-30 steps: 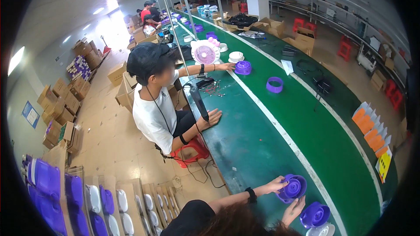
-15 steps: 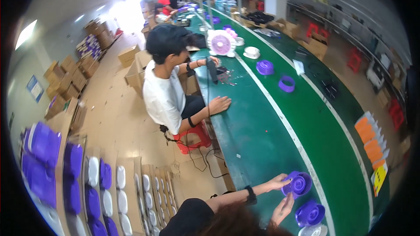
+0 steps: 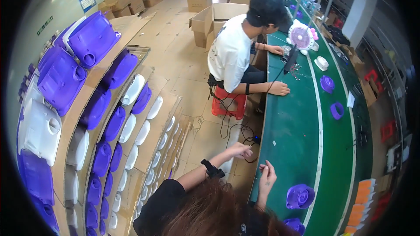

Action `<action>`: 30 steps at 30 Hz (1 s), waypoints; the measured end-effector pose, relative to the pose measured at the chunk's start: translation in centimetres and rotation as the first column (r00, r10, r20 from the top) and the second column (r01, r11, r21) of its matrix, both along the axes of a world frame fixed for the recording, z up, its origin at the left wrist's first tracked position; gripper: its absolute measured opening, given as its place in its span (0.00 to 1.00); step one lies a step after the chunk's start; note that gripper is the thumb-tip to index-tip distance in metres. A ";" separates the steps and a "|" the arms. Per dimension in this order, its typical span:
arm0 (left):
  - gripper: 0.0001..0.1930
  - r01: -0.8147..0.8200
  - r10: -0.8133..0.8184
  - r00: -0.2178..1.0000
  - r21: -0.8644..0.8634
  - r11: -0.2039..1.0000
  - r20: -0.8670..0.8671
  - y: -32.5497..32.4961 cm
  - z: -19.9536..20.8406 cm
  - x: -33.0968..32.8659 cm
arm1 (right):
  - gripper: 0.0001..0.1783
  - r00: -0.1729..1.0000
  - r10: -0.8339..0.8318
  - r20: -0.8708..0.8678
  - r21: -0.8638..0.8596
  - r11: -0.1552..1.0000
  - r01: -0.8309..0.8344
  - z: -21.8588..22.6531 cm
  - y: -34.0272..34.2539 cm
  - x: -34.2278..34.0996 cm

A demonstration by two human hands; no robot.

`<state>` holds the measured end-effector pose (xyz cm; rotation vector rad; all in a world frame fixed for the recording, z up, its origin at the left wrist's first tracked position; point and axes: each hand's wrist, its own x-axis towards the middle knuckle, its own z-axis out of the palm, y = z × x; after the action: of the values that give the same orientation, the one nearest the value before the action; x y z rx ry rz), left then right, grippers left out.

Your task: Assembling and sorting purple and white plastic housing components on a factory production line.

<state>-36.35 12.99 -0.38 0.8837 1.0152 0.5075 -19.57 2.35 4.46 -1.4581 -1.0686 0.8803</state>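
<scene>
My left hand (image 3: 239, 150), with a black band at its wrist, is off the table's near edge, over the floor. Its fingers are loosely bent and I see nothing in them. My right hand (image 3: 267, 178) is raised at the table's edge, fingers extended and apart, holding nothing. Closest to it is a purple round plastic part (image 3: 300, 196) with a ringed middle, lying on the green table (image 3: 286, 148), untouched. A second purple round part (image 3: 295, 225) lies nearer me, partly cut off by my head and hair.
A person in a white shirt (image 3: 232, 52) sits on a red stool (image 3: 229, 104) ahead, near a fan (image 3: 300, 37). Cables (image 3: 232, 126) hang between stool and table. At left stands a rack of purple housings (image 3: 94, 39) and white ones on cardboard (image 3: 131, 39).
My view has turned left. Both hands have let go of the purple round part, now on the table, and moved left, the left hand past the table's edge.
</scene>
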 end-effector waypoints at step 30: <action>0.19 -0.977 0.898 0.081 0.145 0.158 -0.432 41.2 -15.0 -31.7 | 0.13 0.401 0.904 0.150 -0.405 0.426 -0.809 5.6 34.5 -18.5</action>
<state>-68.01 54.20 -15.33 -0.0559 2.0424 1.3644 -38.09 36.88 10.09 -1.2211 -2.1784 1.5944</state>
